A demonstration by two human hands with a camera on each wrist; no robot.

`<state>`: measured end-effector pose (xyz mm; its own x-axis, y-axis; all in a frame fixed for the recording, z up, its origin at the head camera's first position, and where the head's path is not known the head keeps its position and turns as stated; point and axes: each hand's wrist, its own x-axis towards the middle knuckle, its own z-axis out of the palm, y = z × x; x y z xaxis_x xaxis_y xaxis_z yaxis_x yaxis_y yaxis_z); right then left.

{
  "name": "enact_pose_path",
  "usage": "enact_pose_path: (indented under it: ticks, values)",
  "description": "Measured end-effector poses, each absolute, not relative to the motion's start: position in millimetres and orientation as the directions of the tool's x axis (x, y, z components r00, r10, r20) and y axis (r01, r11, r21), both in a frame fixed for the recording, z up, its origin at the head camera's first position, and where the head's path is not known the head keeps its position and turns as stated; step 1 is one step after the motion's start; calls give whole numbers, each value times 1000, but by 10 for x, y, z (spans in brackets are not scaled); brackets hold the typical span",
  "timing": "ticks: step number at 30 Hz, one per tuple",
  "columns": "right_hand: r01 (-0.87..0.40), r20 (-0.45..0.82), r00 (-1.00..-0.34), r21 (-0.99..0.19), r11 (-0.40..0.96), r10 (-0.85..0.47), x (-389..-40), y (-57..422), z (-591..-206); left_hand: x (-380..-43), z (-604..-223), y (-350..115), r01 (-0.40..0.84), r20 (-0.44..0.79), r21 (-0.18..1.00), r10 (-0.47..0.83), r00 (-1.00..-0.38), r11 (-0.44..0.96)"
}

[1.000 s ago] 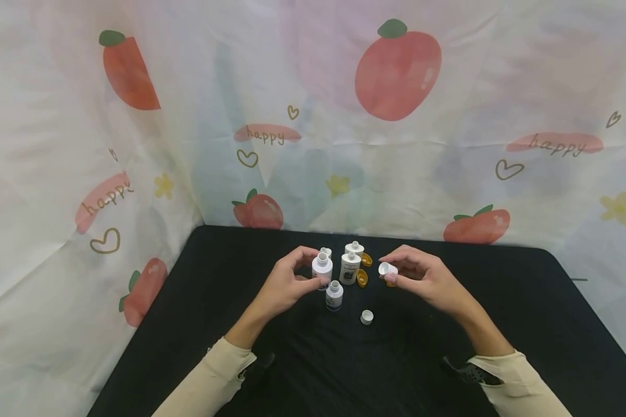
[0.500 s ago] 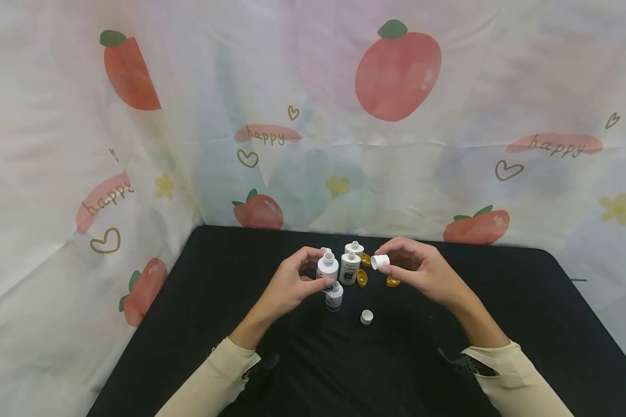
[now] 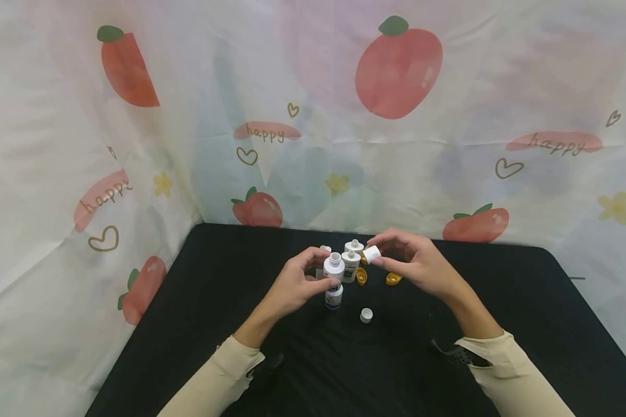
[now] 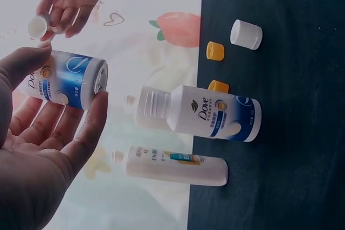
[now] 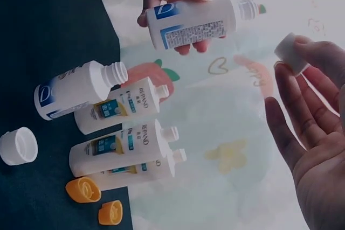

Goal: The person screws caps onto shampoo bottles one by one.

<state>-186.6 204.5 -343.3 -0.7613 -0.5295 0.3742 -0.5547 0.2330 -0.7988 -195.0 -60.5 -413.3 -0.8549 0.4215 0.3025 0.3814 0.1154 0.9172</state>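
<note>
My left hand point(image 3: 297, 285) grips a small white-and-blue Dove bottle point(image 4: 73, 82), lifted above the table with its threaded neck uncovered. Between thumb and fingertips, my right hand point(image 3: 419, 263) pinches a white cap point(image 5: 291, 53), tilted and apart from that bottle, to the right of its neck. A second uncapped Dove bottle point(image 4: 221, 116) stands on the table just below the held one. Another white cap point(image 3: 366, 315) lies on the cloth nearer to me, its hollow side up.
Three slim white REPAND bottles point(image 5: 121, 146), all uncapped, stand behind the Dove bottles. Orange caps point(image 3: 393, 279) lie to their right on the black tabletop point(image 3: 229, 272). A patterned curtain point(image 3: 302, 116) hangs close behind the table.
My left hand has carried the Dove bottle slightly rightward. The right hand has brought its cap leftward and up, turning its hollow side away from me. The two are closer together.
</note>
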Motion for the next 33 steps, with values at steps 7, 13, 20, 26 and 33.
enact_pose_path:
  ticks: [7, 13, 20, 26, 33]
  values:
    - [-592, 410, -724, -782, 196, -555, -1901, 1972, -3386, -1909, -4082, -556, 380, 293, 915, 424, -857, 136]
    - [-649, 469, -665, -749, 137, -581, -1930, 1912, -3362, -1918, -4116, -500, 392, 305, 913, 453, -838, 110]
    - [-699, 512, -609, -707, 106, -606, -1957, 1871, -3338, -1916, -4106, -444, 389, 307, 918, 477, -824, 81]
    - [-710, 508, -606, -692, 129, -612, -1954, 1839, -3325, -1909, -4099, -414, 382, 300, 921, 479, -825, 81]
    - [-719, 497, -595, -680, 143, -632, -1937, 1791, -3309, -1903, -4094, -393, 364, 277, 926, 479, -833, 99]
